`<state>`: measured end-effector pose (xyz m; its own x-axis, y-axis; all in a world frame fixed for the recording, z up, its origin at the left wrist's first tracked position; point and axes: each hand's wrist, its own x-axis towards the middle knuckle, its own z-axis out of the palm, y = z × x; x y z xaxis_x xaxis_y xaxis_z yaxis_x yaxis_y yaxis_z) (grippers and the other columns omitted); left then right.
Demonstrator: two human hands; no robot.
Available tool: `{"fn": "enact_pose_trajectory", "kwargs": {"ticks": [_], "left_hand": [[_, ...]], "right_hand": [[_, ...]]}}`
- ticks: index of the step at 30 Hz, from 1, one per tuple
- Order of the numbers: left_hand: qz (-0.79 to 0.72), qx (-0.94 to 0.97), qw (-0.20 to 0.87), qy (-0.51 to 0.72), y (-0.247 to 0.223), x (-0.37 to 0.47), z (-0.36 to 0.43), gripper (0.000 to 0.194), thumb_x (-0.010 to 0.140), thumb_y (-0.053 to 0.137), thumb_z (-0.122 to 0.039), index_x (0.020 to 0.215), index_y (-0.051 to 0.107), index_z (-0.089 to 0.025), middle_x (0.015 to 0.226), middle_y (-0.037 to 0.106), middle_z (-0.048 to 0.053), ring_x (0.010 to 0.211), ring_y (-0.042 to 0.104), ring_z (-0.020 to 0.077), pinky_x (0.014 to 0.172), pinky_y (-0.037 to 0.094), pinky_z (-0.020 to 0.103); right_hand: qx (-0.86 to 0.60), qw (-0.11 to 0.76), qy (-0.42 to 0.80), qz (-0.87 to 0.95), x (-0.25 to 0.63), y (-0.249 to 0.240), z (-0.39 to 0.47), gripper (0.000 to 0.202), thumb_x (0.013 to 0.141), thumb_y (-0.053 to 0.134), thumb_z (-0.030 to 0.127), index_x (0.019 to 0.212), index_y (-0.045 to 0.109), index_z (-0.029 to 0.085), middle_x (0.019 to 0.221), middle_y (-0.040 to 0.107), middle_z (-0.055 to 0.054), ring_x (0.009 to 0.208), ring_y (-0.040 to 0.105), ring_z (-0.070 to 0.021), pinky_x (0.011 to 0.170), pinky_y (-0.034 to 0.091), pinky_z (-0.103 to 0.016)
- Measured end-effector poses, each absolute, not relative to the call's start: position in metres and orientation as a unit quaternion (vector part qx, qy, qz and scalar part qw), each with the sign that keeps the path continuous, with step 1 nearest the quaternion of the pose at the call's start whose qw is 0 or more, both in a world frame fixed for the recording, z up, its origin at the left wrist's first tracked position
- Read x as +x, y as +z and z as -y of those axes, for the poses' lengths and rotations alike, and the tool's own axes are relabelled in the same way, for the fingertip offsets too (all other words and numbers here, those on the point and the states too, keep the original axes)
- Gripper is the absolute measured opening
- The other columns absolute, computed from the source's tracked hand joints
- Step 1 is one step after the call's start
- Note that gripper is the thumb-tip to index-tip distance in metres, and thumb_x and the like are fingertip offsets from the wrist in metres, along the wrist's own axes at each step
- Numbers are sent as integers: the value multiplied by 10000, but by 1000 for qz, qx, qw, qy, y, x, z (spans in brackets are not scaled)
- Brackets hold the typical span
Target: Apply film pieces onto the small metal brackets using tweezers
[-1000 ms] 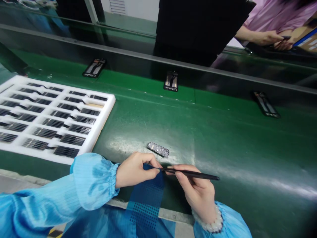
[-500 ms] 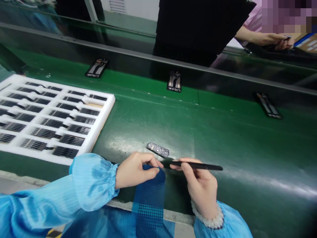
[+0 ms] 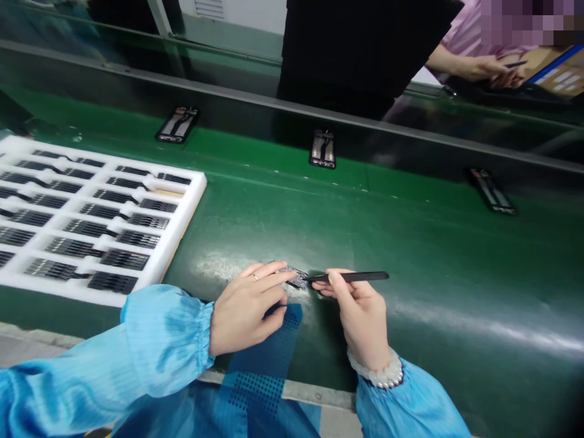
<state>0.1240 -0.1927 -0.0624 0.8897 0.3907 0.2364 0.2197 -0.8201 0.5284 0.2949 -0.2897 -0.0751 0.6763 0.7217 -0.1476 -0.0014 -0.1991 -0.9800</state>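
My left hand [image 3: 250, 304] lies with its index and middle fingers stretched over the left end of a small phone circuit-board part [image 3: 300, 280]. Its other fingers and thumb bend lower down, by a perforated blue film strip [image 3: 260, 359]; whether they touch the strip I cannot tell. With my right hand [image 3: 360, 310] I hold black tweezers [image 3: 365, 276] nearly level. Their tip is at the right end of the board part, and whether it grips anything is too small to see. Part of the board is hidden under my left fingers.
A white foam tray [image 3: 191, 201] with rows of black flex cables stands at left. Opened phone bodies lie at the back: one at left [image 3: 177, 125], one in the middle [image 3: 322, 149], one at right [image 3: 493, 191]. Across the barrier, a co-worker's hand [image 3: 490, 72] holds something thin.
My left fingers have left the top of the blue strip and stretched onto the board part. My right hand has brought the tweezers up and left to the part's right end. The strip now slants.
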Motion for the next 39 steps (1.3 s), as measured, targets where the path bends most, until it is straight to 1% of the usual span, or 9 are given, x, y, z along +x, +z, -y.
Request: {"fn": "enact_pose_trajectory", "kwargs": {"ticks": [5, 10, 29, 33, 39], "left_hand": [[-172, 937, 257, 165, -64, 124, 194, 123, 836, 479, -183, 746, 562, -189, 1237, 594, 12, 1239, 456, 222, 969, 365, 390], [-177, 935, 264, 157, -63, 123, 194, 128, 828, 478, -177, 745, 575, -188, 1235, 596, 28, 1239, 457, 228, 971, 371, 399], [-179, 932, 274, 154, -62, 124, 193, 119, 820, 487, -168, 746, 578, -186, 1241, 592, 28, 1245, 451, 232, 978, 370, 407], [-179, 933, 273, 153, -61, 124, 193, 119, 817, 488, -167, 742, 579, -186, 1238, 595, 32, 1241, 456, 237, 975, 372, 409], [-180, 932, 275, 153, -61, 125, 193, 131, 815, 488, -163, 737, 590, -187, 1231, 598, 37, 1239, 458, 240, 975, 377, 417]], "right_hand": [[-712, 573, 315, 259, 295, -75, 289, 274, 766, 655, 415, 851, 646, 155, 667, 725, -50, 643, 708, -188, 596, 578, -277], [-718, 566, 308, 261, 294, -74, 287, 292, 766, 651, 421, 854, 643, 142, 673, 725, -65, 646, 710, -205, 597, 587, -308], [-726, 560, 286, 279, 293, -75, 290, 318, 768, 642, 454, 854, 658, 147, 687, 729, -70, 651, 712, -218, 592, 589, -316], [-731, 552, 270, 297, 292, -77, 292, 298, 788, 627, 434, 871, 654, 149, 709, 733, -74, 667, 714, -219, 596, 594, -314], [-731, 542, 218, 352, 288, -75, 294, 235, 817, 600, 390, 850, 645, 161, 730, 732, -68, 636, 713, -203, 615, 602, -304]]}}
